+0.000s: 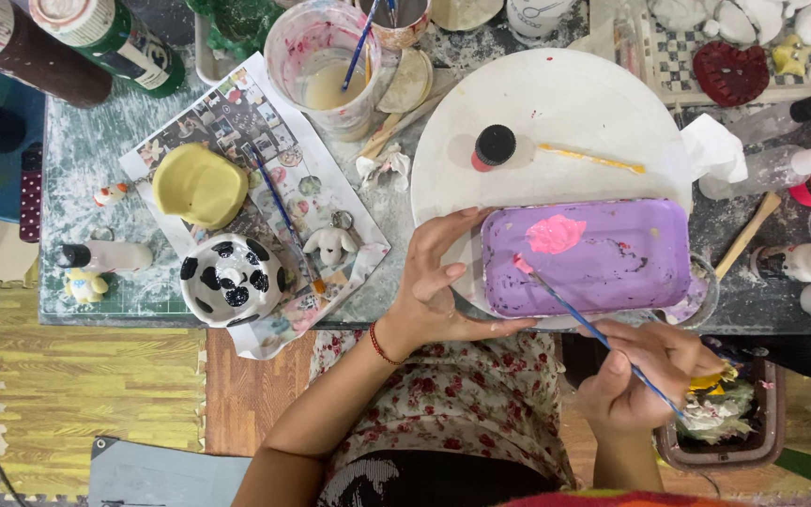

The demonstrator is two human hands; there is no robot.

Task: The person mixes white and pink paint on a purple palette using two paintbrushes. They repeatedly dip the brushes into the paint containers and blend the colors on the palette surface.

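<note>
Two hands are engaged: the left hand [438, 286] grips the purple-coated rectangular tray [586, 256], held over the round white board [556, 113], while the right hand [645, 371] pinches the thin blue-handled paintbrush [593, 329]. The tray is best kept steady, with light strokes near the pink paint blob [554, 233].

Bright even overhead light, soft short shadows, mild glare on the white board [556, 103], sharp centre, slight edge distortion.

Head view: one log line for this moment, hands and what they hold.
left hand: holds purple tray by its left edge | right hand: holds paintbrush | brush tip: pink, on tray | pink paint blob: on tray
</note>
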